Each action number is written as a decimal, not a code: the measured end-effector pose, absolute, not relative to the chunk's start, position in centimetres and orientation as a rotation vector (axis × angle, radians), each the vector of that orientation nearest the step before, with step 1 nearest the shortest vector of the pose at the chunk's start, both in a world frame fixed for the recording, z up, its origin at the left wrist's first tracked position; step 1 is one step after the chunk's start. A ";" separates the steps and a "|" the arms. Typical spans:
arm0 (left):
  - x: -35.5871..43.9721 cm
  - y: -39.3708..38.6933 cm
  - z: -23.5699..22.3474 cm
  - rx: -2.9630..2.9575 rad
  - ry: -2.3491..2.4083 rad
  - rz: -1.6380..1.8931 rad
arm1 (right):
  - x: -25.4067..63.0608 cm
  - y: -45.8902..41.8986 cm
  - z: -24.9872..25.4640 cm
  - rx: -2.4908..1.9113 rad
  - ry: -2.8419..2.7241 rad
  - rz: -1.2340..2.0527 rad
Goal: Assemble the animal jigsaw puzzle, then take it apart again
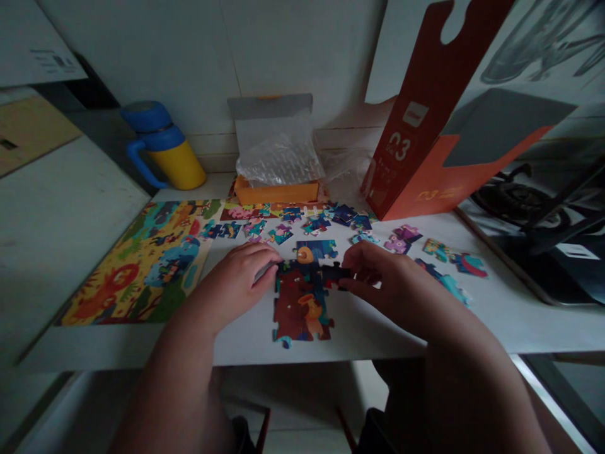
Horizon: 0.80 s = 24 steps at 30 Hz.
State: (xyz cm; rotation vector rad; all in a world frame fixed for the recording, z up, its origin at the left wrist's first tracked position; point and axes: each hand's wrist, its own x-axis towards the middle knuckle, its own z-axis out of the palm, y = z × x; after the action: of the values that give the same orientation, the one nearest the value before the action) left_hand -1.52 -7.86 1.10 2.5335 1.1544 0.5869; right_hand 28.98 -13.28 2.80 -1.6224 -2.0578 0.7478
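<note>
On my remote feed, the wearer's R hand [378, 271] pinches a dark puzzle pc [333, 273] btwn thumb & fingers at the right side of a part-built bear section [290, 306], flat near the front edge of the white table [368, 334]. The L hand [246, 271] curls by the section's upper-left corner; I can't tell if it grips anything. Loose pcs [281, 234] lie beyond, w/ a colorful picture sheet [177, 265] at left & an open orange box [283, 193] behind.

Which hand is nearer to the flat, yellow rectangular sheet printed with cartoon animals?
Left. The left hand is just right of the sheet; the right hand is farther right, pinching a dark, knobbed jigsaw piece.
</note>
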 end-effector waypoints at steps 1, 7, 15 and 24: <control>-1.4 -8.0 1.3 2.510 1.137 0.592 | 28.6 -13.3 2.8 -1.603 -2.015 0.760; -1.0 -9.5 3.0 2.306 1.065 0.535 | 24.2 -13.7 2.1 -1.412 -1.857 0.941; -2.4 -8.7 2.3 2.198 1.419 0.465 | 21.8 -13.0 0.7 -1.550 -1.969 0.640; -2.9 -8.0 1.6 2.245 1.681 0.313 | 20.9 -13.3 0.4 -1.458 -2.347 0.667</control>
State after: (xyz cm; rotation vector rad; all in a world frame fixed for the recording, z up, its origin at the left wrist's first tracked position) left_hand -2.86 -8.00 1.62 2.2450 1.6806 0.3131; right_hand 20.94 -13.27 0.41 -1.4578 -2.3468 0.6670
